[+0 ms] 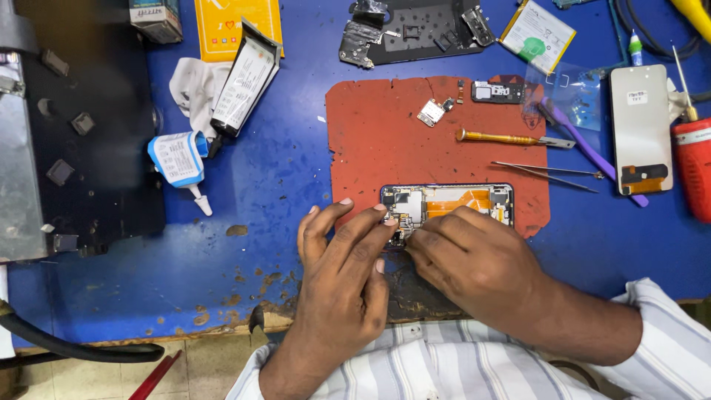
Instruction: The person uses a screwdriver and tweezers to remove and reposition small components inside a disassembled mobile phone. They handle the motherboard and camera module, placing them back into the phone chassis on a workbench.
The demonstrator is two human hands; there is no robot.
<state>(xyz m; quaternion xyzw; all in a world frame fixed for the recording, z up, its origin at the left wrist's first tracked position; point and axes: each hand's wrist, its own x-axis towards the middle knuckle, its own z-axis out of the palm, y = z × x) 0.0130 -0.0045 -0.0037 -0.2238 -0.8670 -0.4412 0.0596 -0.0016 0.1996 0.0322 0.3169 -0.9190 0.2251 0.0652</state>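
Two hands meet over an opened phone (448,201) lying on the red mat (370,133) near the front edge of the blue table (281,178). Left hand (344,259) presses its fingertips (386,219) on the phone's left end, holding nothing else, while the right hand (474,255) pinches narrowly at the phone's lower edge; what it pinches cannot be told. Beyond the phone lie tweezers (548,172), a screwdriver (511,138) and a screen (641,126).

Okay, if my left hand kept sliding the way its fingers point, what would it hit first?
The left hand points up and right; its fingertips already rest on the opened phone. Beyond it lies bare red mat, then probably the small loose metal part.
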